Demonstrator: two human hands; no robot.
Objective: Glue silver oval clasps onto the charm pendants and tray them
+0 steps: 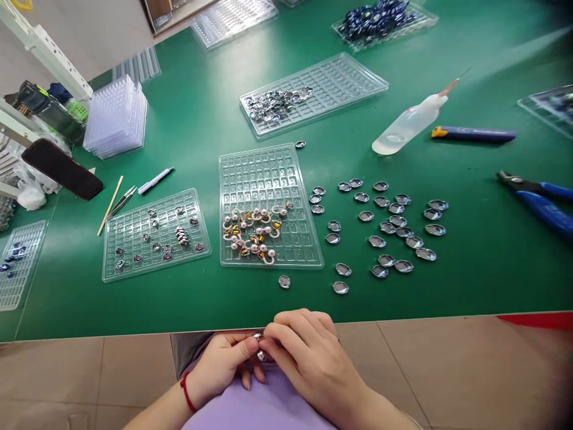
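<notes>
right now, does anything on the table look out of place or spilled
One oval stone lies alone in front of the center tray, apart from the other loose stones, perhaps deliberately. Nothing looks clearly damaged.

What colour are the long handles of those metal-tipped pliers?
The long handles are blue, best seen in the head view.

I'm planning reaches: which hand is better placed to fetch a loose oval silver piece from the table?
Probably the right hand: most loose pieces lie on its side; the left hand is farther away. Both hands meet at shiny parts.
</notes>
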